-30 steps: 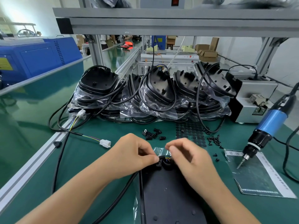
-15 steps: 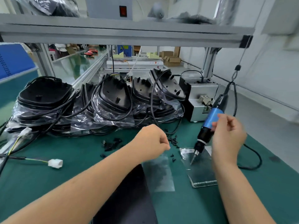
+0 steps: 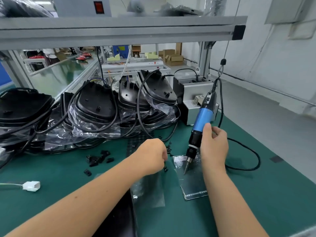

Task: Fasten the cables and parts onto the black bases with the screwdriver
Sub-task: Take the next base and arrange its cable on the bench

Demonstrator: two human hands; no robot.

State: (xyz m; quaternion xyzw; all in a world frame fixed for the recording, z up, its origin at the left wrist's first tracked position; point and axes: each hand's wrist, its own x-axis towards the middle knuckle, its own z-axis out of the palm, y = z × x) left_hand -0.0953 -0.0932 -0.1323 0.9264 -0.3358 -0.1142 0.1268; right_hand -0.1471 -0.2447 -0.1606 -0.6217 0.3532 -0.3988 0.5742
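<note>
The blue and black electric screwdriver point(image 3: 202, 117) hangs tilted from a hook, its bit over a shiny sheet point(image 3: 194, 183). My right hand point(image 3: 214, 146) is at its right side, thumb on the blue barrel and fingers curled behind. My left hand point(image 3: 151, 156) hovers curled over the loose black screws point(image 3: 169, 148); a small black screw shows at its fingertips. A black base point(image 3: 119, 219) lies at the bottom edge under my left forearm, partly hidden, with a clear plastic bag point(image 3: 150, 190) beside it.
Stacked black bases with cables in plastic point(image 3: 95, 105) fill the back of the green mat. Black clips point(image 3: 99, 159) and a white connector point(image 3: 31, 185) lie to the left. A grey screw feeder box point(image 3: 191, 100) stands at the back right; the screwdriver cord point(image 3: 248, 156) loops to the right.
Both hands left the base. My view swung right. My right hand reached the screwdriver and its thumb now touches the barrel. My left hand moved over the loose screws.
</note>
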